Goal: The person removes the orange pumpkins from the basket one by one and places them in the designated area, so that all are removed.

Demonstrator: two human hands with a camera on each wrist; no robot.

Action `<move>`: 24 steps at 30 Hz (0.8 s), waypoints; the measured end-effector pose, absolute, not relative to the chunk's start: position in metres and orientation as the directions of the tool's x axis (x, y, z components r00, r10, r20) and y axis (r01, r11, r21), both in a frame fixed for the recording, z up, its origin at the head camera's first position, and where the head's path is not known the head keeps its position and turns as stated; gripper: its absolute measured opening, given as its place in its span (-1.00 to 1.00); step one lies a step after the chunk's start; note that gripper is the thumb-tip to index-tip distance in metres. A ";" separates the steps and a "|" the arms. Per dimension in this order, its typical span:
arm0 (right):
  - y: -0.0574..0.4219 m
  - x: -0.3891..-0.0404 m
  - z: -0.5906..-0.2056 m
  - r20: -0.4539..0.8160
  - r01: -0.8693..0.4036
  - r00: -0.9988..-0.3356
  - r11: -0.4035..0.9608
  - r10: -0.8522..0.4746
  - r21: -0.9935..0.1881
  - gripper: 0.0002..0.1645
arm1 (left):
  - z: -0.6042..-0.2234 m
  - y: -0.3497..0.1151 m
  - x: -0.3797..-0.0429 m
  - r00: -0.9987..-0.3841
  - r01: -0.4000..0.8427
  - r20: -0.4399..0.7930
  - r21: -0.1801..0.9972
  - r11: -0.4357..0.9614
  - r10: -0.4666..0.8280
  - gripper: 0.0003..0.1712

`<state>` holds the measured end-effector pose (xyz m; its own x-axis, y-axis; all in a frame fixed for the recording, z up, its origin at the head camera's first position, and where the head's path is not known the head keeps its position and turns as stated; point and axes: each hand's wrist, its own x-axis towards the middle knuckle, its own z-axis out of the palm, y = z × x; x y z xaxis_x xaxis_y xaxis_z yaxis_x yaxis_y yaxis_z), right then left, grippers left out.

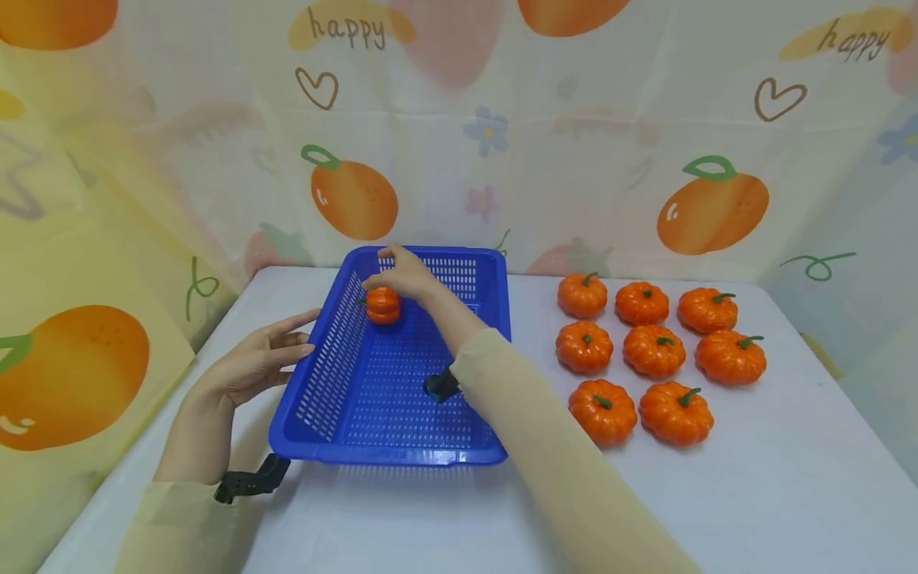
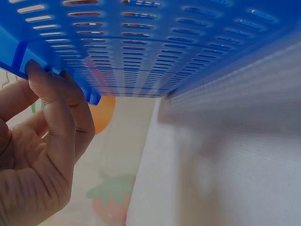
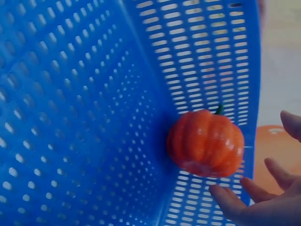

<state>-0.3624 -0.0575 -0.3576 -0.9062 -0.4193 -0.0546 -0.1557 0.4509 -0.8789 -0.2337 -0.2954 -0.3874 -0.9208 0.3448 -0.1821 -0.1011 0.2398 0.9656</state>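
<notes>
A blue perforated plastic basket [image 1: 402,458] stands on the white table, its long side running away from me. At its left rim my left hand [image 1: 254,359] holds on, fingertips at the edge, as the left wrist view [image 2: 47,136] also shows. Inside the basket, against the perforated wall at the far left, lies a small orange toy pumpkin [image 3: 204,143] with a green stem. My right hand [image 1: 405,275] is over the far part of the basket, its fingers spread; in the right wrist view the fingertips are apart from the pumpkin.
To the right of the basket, several more orange pumpkins [image 1: 654,351] stand in rough rows on the table [image 1: 803,462]. A fruit-printed cloth [image 1: 445,159] hangs along the table's back edge. My right forearm [image 1: 545,422] crosses the basket's right side.
</notes>
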 end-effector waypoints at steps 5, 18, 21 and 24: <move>-0.060 -0.362 -0.364 -0.021 -0.220 -0.891 0.473 -0.453 -0.853 -0.16 | -0.389 -0.297 -0.233 -0.922 -0.099 -0.177 0.967 0.233 0.343 -0.20; -0.055 -0.363 -0.375 -0.046 -0.446 -0.783 0.612 -0.620 -0.653 -0.13 | -0.388 -0.295 -0.234 -0.919 -0.089 -0.166 0.971 0.221 0.357 -0.21; -0.054 -0.360 -0.375 -0.065 -0.432 -0.806 0.659 -0.589 -0.616 -0.13 | -0.388 -0.294 -0.234 -0.921 -0.091 -0.169 0.969 0.229 0.351 -0.21; -0.053 -0.358 -0.376 -0.063 -0.389 -0.840 0.679 -0.539 -0.623 -0.17 | -0.388 -0.294 -0.234 -0.922 -0.093 -0.171 0.969 0.230 0.347 -0.20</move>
<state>-0.3581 -0.0531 -0.3761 -0.8398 -0.5393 -0.0627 -0.3893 0.6787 -0.6228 -0.2340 -0.2944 -0.3882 -0.9222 0.3470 -0.1709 -0.0931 0.2296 0.9688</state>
